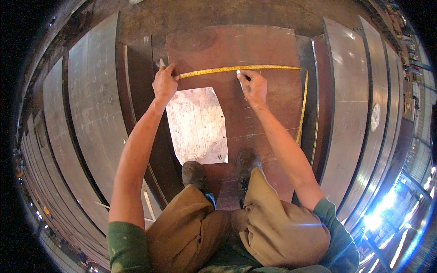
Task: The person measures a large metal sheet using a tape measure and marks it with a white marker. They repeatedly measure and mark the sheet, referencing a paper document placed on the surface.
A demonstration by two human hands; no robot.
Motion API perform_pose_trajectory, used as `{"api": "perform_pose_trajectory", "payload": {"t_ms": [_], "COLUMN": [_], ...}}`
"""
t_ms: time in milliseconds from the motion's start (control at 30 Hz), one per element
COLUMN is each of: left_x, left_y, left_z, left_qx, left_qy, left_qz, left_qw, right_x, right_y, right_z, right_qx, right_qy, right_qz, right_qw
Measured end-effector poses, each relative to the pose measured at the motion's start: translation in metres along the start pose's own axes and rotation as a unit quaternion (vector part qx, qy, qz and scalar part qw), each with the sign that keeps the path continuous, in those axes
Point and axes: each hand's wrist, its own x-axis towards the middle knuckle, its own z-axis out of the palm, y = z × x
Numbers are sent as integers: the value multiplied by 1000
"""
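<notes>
A yellow tape measure (209,71) lies across the reddish-brown steel plate (273,109), then bends at the right edge and runs back toward me. At the plate's left edge, my left hand (165,84) is closed with its fingertips on the tape's end. A small pale thing sticks up beyond those fingers; I cannot make out what it is. My right hand (254,88) pinches a short white piece of chalk (238,73) just below the tape, near the plate's middle. Between my arms lies a stained, printed paper sheet (196,125). Faint chalk marks show on the plate.
My boots (248,164) stand on the same plate, close to the sheet's lower edge. Long grey steel plates (93,82) lie in rows on the left, with more grey plates (348,100) on the right. Bright light glares at the lower right.
</notes>
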Motion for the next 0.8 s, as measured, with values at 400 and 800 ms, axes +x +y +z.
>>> {"api": "perform_pose_trajectory", "payload": {"t_ms": [400,800], "left_x": [2,4], "left_y": [4,10], "left_z": [-3,-15], "left_qx": [-5,-27], "left_qy": [-19,-72], "left_qz": [-13,-41], "left_qw": [1000,996], "right_x": [5,7], "right_y": [70,69], "right_z": [-60,-60], "right_qx": [-87,-91], "right_qy": [110,66], "right_qz": [31,3], "right_qw": [990,994]}}
